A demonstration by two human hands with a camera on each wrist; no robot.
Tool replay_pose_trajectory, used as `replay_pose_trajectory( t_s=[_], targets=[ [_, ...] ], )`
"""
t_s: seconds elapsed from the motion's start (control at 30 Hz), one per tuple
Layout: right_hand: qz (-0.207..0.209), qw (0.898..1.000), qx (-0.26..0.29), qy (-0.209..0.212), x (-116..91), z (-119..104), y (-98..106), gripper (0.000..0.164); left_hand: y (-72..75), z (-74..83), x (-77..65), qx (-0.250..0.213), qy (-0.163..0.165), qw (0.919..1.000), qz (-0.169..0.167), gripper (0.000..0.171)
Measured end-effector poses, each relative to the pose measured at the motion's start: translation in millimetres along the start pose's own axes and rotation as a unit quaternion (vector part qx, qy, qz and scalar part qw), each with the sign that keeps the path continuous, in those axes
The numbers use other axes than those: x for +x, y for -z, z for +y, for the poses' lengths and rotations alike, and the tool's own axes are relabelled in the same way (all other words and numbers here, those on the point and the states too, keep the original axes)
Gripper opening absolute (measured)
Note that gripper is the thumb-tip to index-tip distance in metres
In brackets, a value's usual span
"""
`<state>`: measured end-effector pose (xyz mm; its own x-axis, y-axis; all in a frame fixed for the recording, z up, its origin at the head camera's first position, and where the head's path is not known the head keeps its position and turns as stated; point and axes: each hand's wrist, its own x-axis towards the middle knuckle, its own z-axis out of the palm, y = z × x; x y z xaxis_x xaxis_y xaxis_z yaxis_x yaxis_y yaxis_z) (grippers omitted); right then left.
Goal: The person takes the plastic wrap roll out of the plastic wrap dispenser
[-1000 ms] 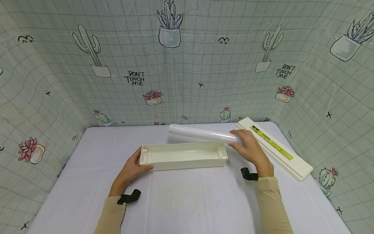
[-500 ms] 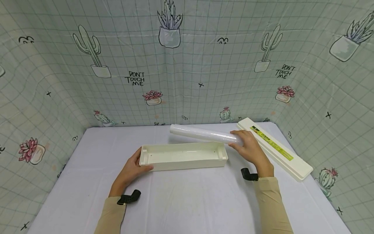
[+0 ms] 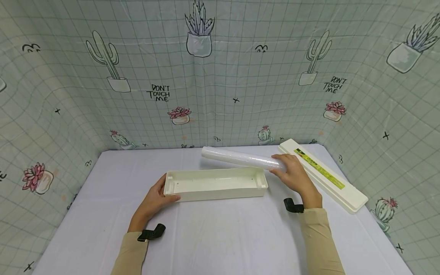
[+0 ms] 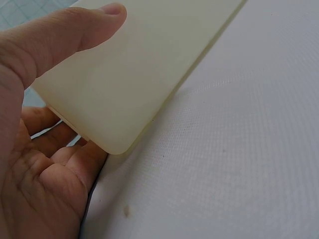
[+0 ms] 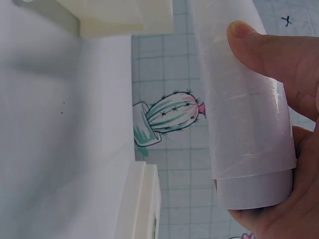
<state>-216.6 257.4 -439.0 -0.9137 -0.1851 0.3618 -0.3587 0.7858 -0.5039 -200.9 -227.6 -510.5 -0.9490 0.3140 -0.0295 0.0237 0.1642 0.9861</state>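
A long cream plastic box (image 3: 216, 194) lies across the middle of the table with its top uncovered and its inside bare. My left hand (image 3: 156, 196) grips its left end, thumb on the front wall and fingers curled behind the end, as the left wrist view shows. Behind the box's right end, my right hand (image 3: 293, 173) holds a roll of clear plastic wrap (image 3: 240, 157) by its right end. In the right wrist view the thumb and fingers wrap round the roll (image 5: 249, 114). Its far left end points up and away, over the table behind the box.
A long cream lid (image 3: 323, 175) with a yellow-green label lies slantwise at the right, beside my right hand. The table has a white cloth (image 3: 213, 236). Behind and at both sides hangs a gridded curtain (image 3: 220, 76) printed with cacti.
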Motion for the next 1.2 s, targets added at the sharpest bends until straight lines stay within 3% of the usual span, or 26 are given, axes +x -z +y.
replay_pose_trajectory(
  t_s=[0.4, 0.87, 1.2],
  targets=[
    [-0.001, 1.0, 0.004, -0.005, -1, 2, 1, 0.049, 0.2, 0.1, 1.1, 0.015, 0.006, 0.9999, 0.005, 0.11],
    [-0.008, 1.0, 0.008, -0.024, -2, 7, 2, 0.049, 0.6, -2.4, 2.8, -0.026, 0.0, 0.9996, -0.01, 0.111],
    [-0.001, 1.0, 0.01, -0.026, -2, 10, 5, 0.049, 1.2, -2.4, 4.0, -0.024, -0.003, 0.9997, -0.011, 0.111]
  ],
)
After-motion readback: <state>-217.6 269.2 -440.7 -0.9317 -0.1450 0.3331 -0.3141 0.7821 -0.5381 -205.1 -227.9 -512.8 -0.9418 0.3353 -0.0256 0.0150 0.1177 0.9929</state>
